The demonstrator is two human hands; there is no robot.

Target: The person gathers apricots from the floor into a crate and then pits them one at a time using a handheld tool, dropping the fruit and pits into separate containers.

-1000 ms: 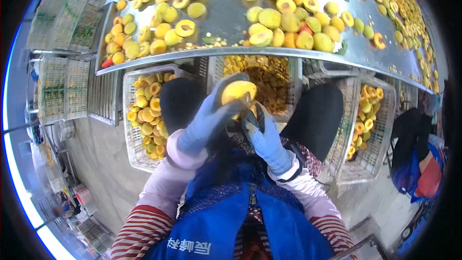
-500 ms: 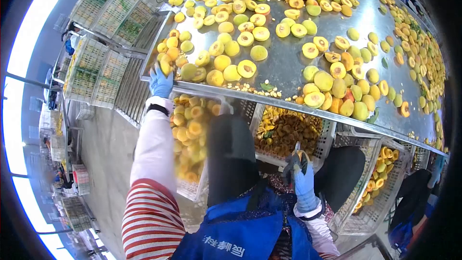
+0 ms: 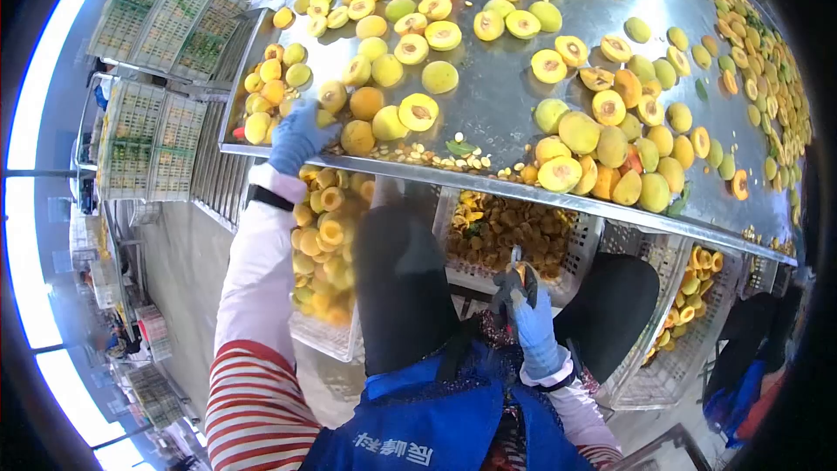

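My left hand (image 3: 299,135), in a blue glove, lies over the near left edge of the metal table (image 3: 488,87). Its fingers are spread loosely among halved yellow peaches and touch or nearly touch a peach (image 3: 332,96); nothing shows inside them. Close by lie a browner peach (image 3: 366,103) and a cut half (image 3: 418,112) with its face up. In front of my lap, my right hand (image 3: 529,318), gloved in blue and dark grey, is closed around a small hand tool (image 3: 516,255). Only its metal tip shows; the handle is hidden by the fingers.
Below the table edge stand a crate of peach halves (image 3: 327,235), a crate of brownish scraps (image 3: 514,231) and another crate (image 3: 645,384) with yellow halves. Stacked crates (image 3: 144,139) are at left. Loose kernels (image 3: 418,155) line the table edge. Another person's dark-clad leg (image 3: 750,349) is at right.
My left hand has let go of the peach half it touched at the table's corner and shifted right along the edge. My right hand still grips the tool. The view has shifted slightly.
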